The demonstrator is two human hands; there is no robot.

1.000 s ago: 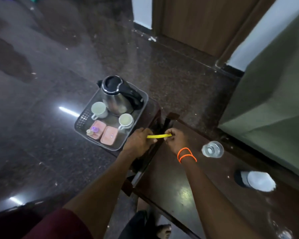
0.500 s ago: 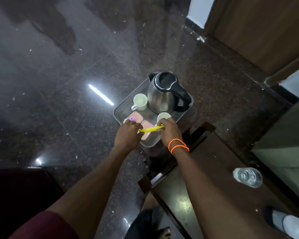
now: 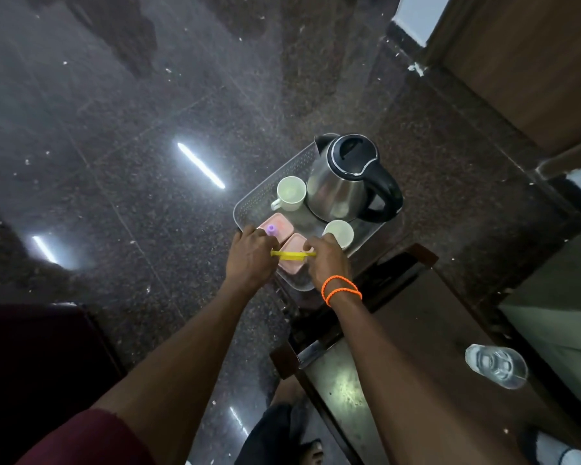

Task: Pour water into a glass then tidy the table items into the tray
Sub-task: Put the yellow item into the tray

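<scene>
Yellow strip [image 3: 292,253], too thin to identify, is pinched at its ends by curled left hand [image 3: 251,255] and right hand [image 3: 326,260] over the grey tray [image 3: 269,193], hiding its near rim.

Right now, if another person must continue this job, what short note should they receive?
Left hand and right hand each pinch one end of a yellow strip, held level over the near end of the tray.
In the tray: kettle, two cups, two pink boxes.
The glass with water stands on the table, outside the tray.
Done: pouring.
Left: set the strip down in the tray; the glass may also need moving.
</scene>
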